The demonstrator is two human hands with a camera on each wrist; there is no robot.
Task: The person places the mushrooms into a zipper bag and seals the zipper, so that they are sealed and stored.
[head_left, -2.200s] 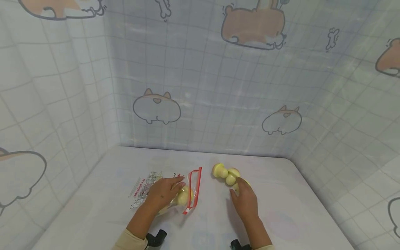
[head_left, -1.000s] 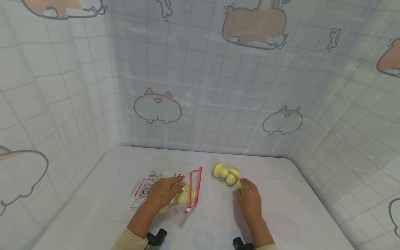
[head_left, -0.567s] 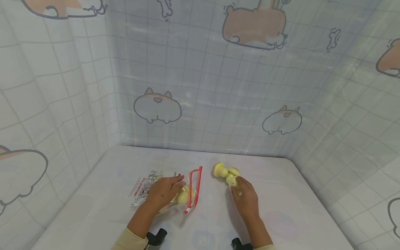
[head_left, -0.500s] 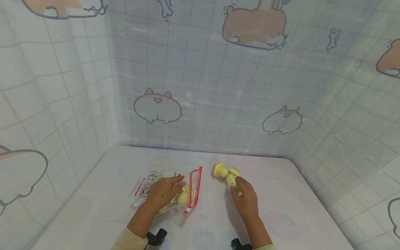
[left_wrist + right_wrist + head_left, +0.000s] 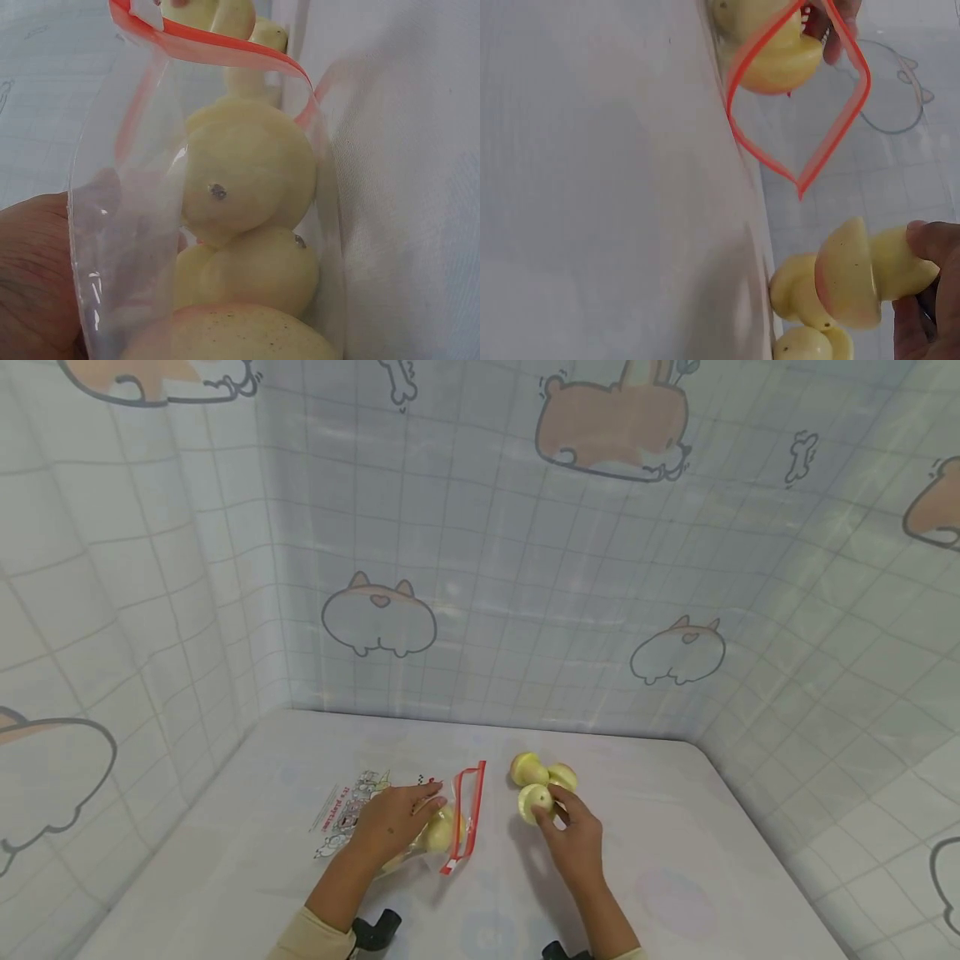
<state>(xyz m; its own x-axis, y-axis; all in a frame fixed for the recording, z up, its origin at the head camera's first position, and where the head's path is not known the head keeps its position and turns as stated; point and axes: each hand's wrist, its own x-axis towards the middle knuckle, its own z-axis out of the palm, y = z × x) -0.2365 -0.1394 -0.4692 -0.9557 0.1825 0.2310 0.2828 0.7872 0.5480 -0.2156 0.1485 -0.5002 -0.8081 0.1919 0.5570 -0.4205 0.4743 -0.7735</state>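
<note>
- Nearest, beige sleeves point(image 5: 306, 937) with black wrist mounts point(image 5: 377, 930) reach over a white worktop point(image 5: 720, 860) with a fine weave and faint round tints.
- The left hand point(image 5: 393, 818) rests over a clear, thin plastic bag point(image 5: 476, 810); I cannot tell whether its fingers pinch the film.
- The printed bag's red-edged mouth gapes rightward, with several bagged mushrooms point(image 5: 262, 172) inside.
- The right hand point(image 5: 576, 843) pinches a mushroom point(image 5: 535, 803) by its stem, thumb and fingers closed in, above the worktop: pale yellow, smooth, domed, faintly pink.
- Beyond lie two loose mushrooms point(image 5: 527, 768).
- Farthest, rippled wall sheeting point(image 5: 510, 543) carries grid lines and cartoon dogs point(image 5: 378, 620).
</note>
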